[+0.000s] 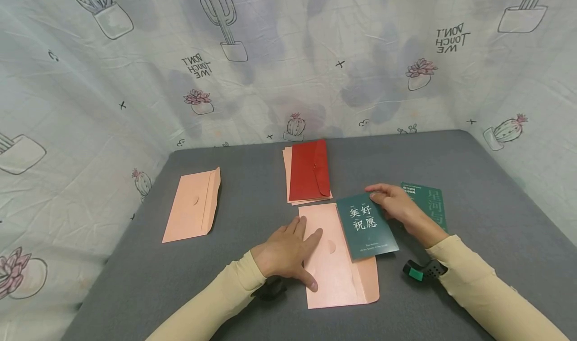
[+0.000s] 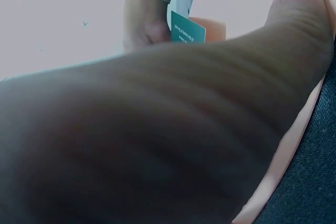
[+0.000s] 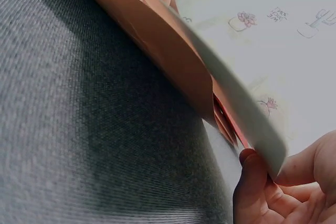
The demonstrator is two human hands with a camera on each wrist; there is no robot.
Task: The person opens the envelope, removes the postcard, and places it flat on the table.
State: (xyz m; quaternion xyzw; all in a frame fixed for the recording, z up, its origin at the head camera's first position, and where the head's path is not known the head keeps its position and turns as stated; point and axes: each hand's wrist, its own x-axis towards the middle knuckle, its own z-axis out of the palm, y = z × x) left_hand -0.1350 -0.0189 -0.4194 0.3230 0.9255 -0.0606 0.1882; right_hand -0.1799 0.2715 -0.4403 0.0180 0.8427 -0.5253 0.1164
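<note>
Right hand (image 1: 401, 208) pinches a green card (image 1: 365, 226) over a pink envelope (image 1: 335, 276), left hand (image 1: 286, 251) rests on that envelope, fingers spread. Both papers sit well in from the bench (image 1: 254, 193) back edge, a red envelope (image 1: 305, 171) closer to it.

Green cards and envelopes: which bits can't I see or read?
Head view: bottom print on the held card, too small.
Head view: part of the other card, behind the right hand.
Head view: pink envelopes, mostly under the red envelope.
Left wrist view: much of the held card, behind the left hand.
</note>
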